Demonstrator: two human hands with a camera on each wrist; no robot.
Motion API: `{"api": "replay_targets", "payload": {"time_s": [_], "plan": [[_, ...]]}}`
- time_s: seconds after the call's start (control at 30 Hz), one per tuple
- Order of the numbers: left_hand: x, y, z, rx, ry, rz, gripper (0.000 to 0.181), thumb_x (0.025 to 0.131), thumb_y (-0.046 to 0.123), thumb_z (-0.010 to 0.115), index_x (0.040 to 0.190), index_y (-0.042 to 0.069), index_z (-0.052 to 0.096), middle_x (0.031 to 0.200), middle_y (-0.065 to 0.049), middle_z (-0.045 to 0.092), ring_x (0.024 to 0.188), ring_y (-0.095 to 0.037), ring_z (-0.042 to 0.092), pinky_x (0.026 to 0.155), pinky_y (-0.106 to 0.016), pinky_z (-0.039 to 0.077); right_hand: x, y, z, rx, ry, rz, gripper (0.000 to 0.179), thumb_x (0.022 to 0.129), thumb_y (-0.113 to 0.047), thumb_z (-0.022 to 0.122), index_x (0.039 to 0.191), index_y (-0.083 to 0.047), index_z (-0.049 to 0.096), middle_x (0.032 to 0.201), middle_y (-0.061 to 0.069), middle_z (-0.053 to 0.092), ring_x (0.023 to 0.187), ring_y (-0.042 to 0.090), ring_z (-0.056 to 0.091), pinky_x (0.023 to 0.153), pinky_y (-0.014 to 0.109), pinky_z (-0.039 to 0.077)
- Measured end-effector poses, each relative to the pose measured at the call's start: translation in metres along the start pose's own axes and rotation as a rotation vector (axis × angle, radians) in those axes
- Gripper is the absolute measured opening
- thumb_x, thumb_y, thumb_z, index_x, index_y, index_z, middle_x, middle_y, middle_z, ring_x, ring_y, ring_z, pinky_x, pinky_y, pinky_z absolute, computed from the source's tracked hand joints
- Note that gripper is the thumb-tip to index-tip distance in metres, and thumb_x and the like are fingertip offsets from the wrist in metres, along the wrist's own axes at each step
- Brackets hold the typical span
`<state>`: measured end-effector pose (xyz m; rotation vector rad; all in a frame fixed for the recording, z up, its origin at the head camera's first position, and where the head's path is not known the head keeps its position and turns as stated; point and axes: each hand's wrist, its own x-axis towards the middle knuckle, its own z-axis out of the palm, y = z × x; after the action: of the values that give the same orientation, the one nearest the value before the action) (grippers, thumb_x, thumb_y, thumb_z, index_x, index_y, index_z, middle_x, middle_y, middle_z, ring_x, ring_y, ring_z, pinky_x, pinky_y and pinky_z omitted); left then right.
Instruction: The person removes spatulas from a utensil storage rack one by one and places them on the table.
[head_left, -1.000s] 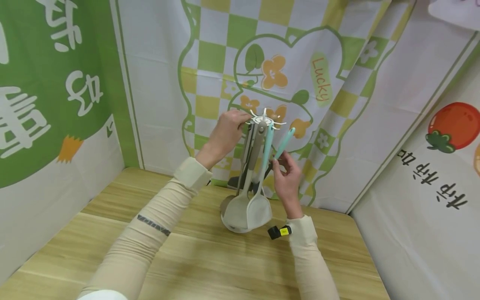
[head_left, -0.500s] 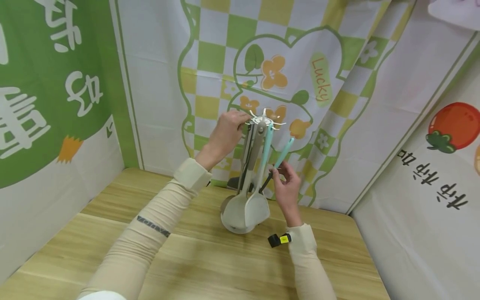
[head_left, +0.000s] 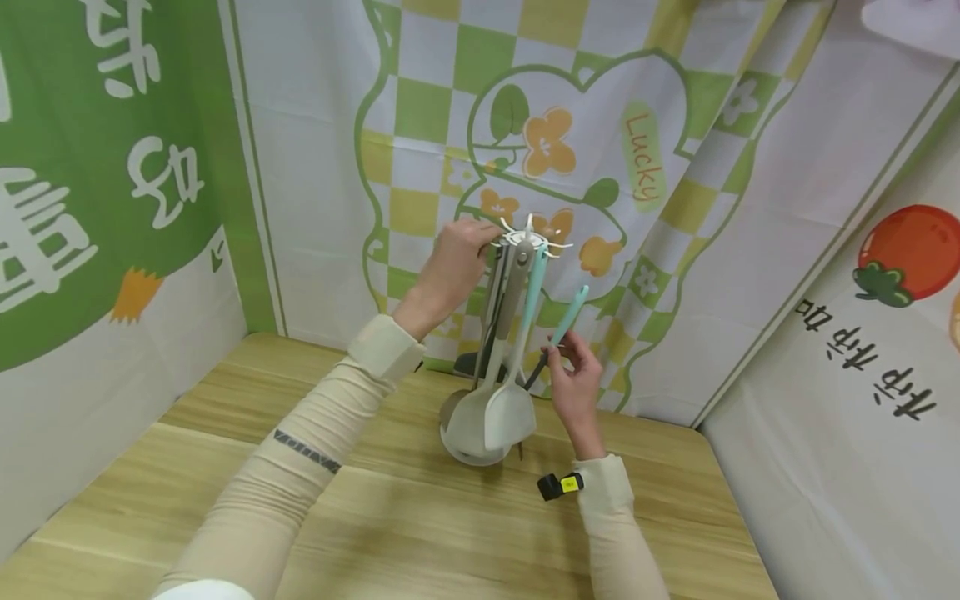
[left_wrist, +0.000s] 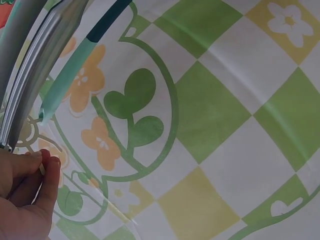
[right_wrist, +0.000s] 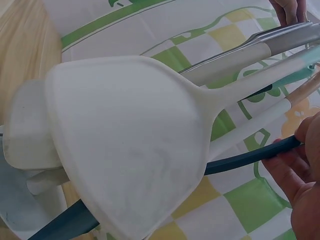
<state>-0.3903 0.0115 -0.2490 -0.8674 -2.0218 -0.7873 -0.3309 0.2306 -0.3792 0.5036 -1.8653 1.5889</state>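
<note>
A white hook rack (head_left: 527, 239) holds several hanging kitchen utensils. At its left side my left hand (head_left: 453, 262) pinches one of the hooks between thumb and fingers; the left wrist view shows these fingertips (left_wrist: 50, 162) close up. My right hand (head_left: 577, 383) pinches the dark blue shaft of a utensil with a turquoise handle (head_left: 572, 312). That handle's top is apart from the rack and below it. A white turner (head_left: 512, 417) hangs in front, and in the right wrist view its broad blade (right_wrist: 130, 145) hides part of the held utensil, so its kind is unclear.
Beneath the utensils lies a wooden table (head_left: 420, 517). A checkered curtain (head_left: 423, 117) hangs close behind the rack, with printed panels at both sides. Other pale and grey utensils (head_left: 465, 425) hang tightly beside the turner.
My right hand has moved down, bringing the turquoise-handled utensil lower and farther below the rack's hooks. The white turner has swung slightly left. My left hand stays on the hook.
</note>
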Motion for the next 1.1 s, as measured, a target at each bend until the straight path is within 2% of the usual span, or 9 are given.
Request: {"api": "replay_targets", "payload": {"time_s": [0.1,0.2,0.43,0.67,0.93,1.1], "plan": [[0.0,0.002,-0.001,-0.009,-0.015,-0.025,0.022,0.096,-0.012,0.059,0.108,-0.004,0.076,0.108,-0.017,0.076,0.099,-0.03,0.072,0.093,-0.035,0.059,-0.002,0.002,0.001,0.009,-0.003,0.017,0.03,0.098,0.011,0.056,0.127,0.016,0.06,0.114,0.035,0.063,0.097,0.051,0.064,0.079,0.035,0.064],[0.001,0.003,-0.001,-0.016,-0.009,-0.031,0.022,0.096,-0.013,0.059,0.107,-0.004,0.076,0.108,-0.017,0.076,0.099,-0.03,0.072,0.094,-0.035,0.059,-0.003,0.008,-0.001,0.018,0.0,0.015,0.03,0.098,0.011,0.057,0.128,0.017,0.059,0.114,0.038,0.062,0.097,0.052,0.063,0.079,0.035,0.064],[0.003,0.005,-0.003,-0.013,-0.012,-0.048,0.023,0.096,-0.013,0.058,0.105,-0.004,0.076,0.106,-0.017,0.076,0.096,-0.03,0.073,0.092,-0.035,0.06,-0.003,0.041,-0.006,0.026,0.036,0.036,0.03,0.097,0.011,0.059,0.127,0.015,0.06,0.114,0.038,0.061,0.091,0.02,0.069,0.077,0.03,0.064],[0.005,0.01,-0.007,-0.012,-0.051,-0.082,0.025,0.096,-0.014,0.056,0.102,-0.003,0.077,0.104,-0.017,0.077,0.094,-0.03,0.074,0.09,-0.036,0.061,-0.006,0.046,-0.01,0.021,0.061,0.027,0.03,0.098,0.005,0.061,0.128,0.012,0.061,0.113,0.037,0.061,0.087,0.007,0.068,0.072,0.021,0.062],[0.004,0.011,-0.007,-0.007,-0.081,-0.106,0.026,0.094,-0.016,0.057,0.103,-0.003,0.077,0.106,-0.017,0.076,0.096,-0.03,0.074,0.091,-0.033,0.061,-0.008,0.049,-0.012,0.025,0.075,0.051,0.031,0.096,0.009,0.062,0.127,0.014,0.061,0.11,0.039,0.061,0.084,0.009,0.067,0.068,0.017,0.06],[0.005,0.011,-0.008,0.015,-0.067,-0.085,0.025,0.094,-0.016,0.057,0.103,-0.003,0.077,0.106,-0.016,0.077,0.094,-0.03,0.073,0.09,-0.036,0.06,-0.007,0.039,-0.011,0.02,0.077,0.054,0.033,0.094,0.013,0.062,0.126,0.019,0.059,0.111,0.043,0.06,0.085,0.02,0.068,0.068,0.016,0.06]]}}
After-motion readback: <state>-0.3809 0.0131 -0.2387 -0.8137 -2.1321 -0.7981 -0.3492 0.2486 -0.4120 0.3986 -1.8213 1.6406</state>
